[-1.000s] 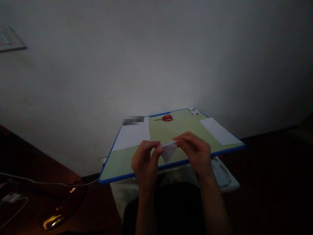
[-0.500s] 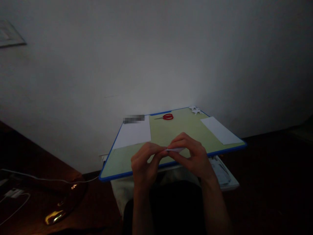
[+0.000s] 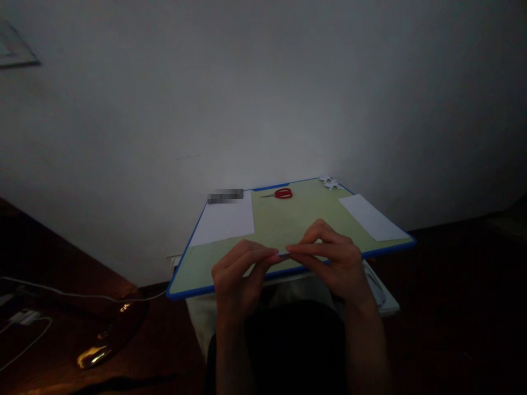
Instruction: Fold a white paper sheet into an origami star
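Note:
My left hand (image 3: 239, 274) and my right hand (image 3: 333, 260) meet over the near edge of a green board with a blue rim (image 3: 288, 222). Both pinch a small folded piece of white paper (image 3: 284, 254), which shows only as a thin sliver between the fingertips. Red scissors (image 3: 282, 193) lie at the board's far edge. A white sheet (image 3: 225, 219) lies on the board's left part and a narrower white strip (image 3: 373, 217) on its right.
Small white paper cut-outs (image 3: 330, 183) sit at the board's far right corner. The board rests on a white support (image 3: 382, 302) against a pale wall. White cables (image 3: 24, 323) and a shiny dark object (image 3: 107, 340) lie at lower left.
The folded paper hung as a visible triangle between my hands; now it is turned flat and edge-on, almost hidden by the fingertips. Both hands have lowered slightly toward me.

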A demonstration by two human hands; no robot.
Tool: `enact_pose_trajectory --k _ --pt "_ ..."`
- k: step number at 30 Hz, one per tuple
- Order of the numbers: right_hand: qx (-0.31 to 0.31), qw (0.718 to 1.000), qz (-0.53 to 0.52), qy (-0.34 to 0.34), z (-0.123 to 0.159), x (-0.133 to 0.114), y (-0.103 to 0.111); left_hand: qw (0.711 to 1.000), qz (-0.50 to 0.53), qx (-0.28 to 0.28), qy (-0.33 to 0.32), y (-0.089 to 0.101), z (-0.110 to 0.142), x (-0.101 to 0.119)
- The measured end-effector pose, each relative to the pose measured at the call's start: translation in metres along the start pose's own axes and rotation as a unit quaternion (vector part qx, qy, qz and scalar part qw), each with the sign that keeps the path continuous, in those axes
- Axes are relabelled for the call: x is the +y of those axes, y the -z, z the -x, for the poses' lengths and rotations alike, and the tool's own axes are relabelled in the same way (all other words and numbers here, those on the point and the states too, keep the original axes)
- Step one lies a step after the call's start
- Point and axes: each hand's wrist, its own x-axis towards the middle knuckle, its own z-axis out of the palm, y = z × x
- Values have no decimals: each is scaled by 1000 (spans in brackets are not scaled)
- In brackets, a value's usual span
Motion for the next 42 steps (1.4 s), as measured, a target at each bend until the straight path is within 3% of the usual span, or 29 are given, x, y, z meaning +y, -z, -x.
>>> enact_pose_trajectory --k 4,10,23,35,42 --pt "26 999 -42 5 2 3 -1 1000 22 8 12 -2 2 -3" --pt "41 993 -96 -46 2 -1 -6 996 60 38 47 -3 5 -7" --pt "9 1000 6 -3 -2 -6 -7 999 9 6 49 -2 4 -4" --pt "-16 998 2 -63 4 3 5 994 -21 -20 101 0 4 -11" --pt "75 991 30 -105 1 3 -3 983 64 -16 174 -9 11 -16"
